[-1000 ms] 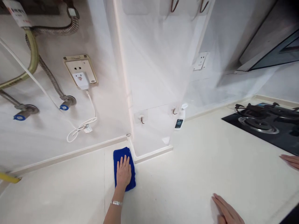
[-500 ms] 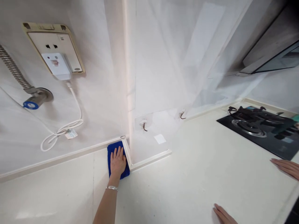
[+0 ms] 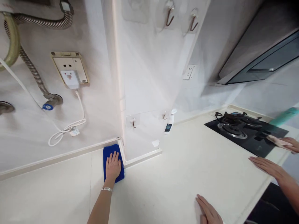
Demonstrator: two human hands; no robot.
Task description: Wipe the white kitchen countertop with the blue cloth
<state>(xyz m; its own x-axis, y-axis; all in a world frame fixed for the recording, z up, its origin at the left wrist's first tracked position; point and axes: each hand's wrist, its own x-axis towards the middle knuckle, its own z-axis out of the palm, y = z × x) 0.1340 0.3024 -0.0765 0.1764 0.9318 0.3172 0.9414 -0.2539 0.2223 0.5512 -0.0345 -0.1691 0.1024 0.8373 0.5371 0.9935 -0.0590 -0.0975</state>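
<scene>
My left hand lies flat, fingers stretched out, on a blue cloth. The cloth sits on the white countertop, in the corner where the back wall meets a protruding white column. A bracelet is on that wrist. My right hand rests palm down on the countertop at the bottom edge, fingers together and flat, holding nothing.
Another person's hand lies on the counter at right; their other hand holds a pinkish rag on the black gas hob. A small white spray bottle stands by the column. A socket with plug and cable and hoses are on the wall.
My left hand has pushed the blue cloth back into the wall corner beside the column. The other person's hands have come further into view at the right, one with a rag on the hob.
</scene>
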